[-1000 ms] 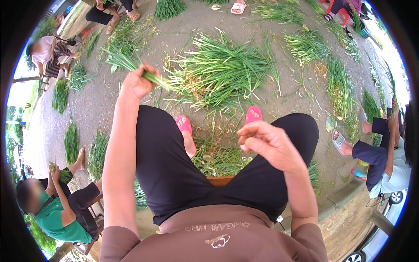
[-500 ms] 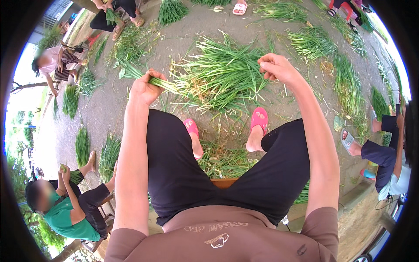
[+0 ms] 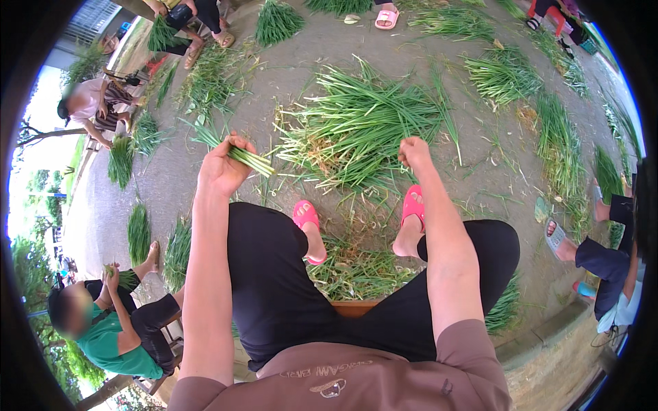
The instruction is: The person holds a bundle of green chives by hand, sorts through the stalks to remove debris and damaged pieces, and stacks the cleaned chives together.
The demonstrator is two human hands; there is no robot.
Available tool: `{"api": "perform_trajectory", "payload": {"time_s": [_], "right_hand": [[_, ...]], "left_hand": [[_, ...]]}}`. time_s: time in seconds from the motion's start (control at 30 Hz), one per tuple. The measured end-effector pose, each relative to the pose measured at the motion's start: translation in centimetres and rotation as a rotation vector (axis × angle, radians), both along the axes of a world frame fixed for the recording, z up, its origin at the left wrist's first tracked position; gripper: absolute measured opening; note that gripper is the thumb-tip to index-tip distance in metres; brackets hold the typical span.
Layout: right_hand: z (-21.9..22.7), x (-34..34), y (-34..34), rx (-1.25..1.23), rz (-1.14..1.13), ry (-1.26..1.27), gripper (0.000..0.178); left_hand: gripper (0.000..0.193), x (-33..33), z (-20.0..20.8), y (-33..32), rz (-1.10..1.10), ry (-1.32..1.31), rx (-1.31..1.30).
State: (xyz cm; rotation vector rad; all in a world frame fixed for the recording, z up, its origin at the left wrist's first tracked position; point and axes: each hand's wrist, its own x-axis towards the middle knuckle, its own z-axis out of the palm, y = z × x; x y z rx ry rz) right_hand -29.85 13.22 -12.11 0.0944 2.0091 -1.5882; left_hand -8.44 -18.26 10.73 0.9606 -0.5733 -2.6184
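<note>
Bunch of green stalks (image 3: 255, 163) is gripped in L hand (image 3: 227, 164), pale ends aimed twd main pile (image 3: 367, 116). R hand (image 3: 415, 152) is curled closed at pile's near R edge; can't tell if it's got a strand. Progress, prob. early: 1 small bunch gathered, lots of pile still loose w/ dry brown bits (image 3: 326, 151) mixed in. Around: plant litter (image 3: 356, 270) btwn the legs (image 3: 277, 288), 2 pink sandals (image 3: 306, 214) nearby, other heaps (image 3: 504, 77) farther out, 1 co-worker (image 3: 123, 342) at L. Nothing seems to block either hand.

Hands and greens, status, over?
Left hand gripping green bunch. Right hand curled by main pile, contents unclear. Loose greens between pink sandals.
</note>
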Motion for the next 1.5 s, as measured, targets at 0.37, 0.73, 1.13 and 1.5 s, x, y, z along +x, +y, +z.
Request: {"api": "perform_trajectory", "payload": {"time_s": [0.37,0.73,1.13,1.5], "right_hand": [[-11.2,0.9,-1.1,0.387,0.141,0.309,0.02],[-11.4,-1.2,-2.0,0.442,0.07,0.311,0.025],[-8.2,-1.7,-5.1,0.688,0.396,0.372,0.055],[-10.5,-2.7,-6.4,0.806,0.43,0.31,0.069]], "left_hand": [[0.016,-0.4,-0.2,0.3,-0.031,-0.023,0.014],[0.017,-0.9,0.0,0.7,-0.074,-0.014,0.079],[0.02,-1.2,0.2,1.3,-0.052,-0.07,0.104],[0.019,-0.9,0.2,1.1,-0.015,-0.054,0.194]]}}
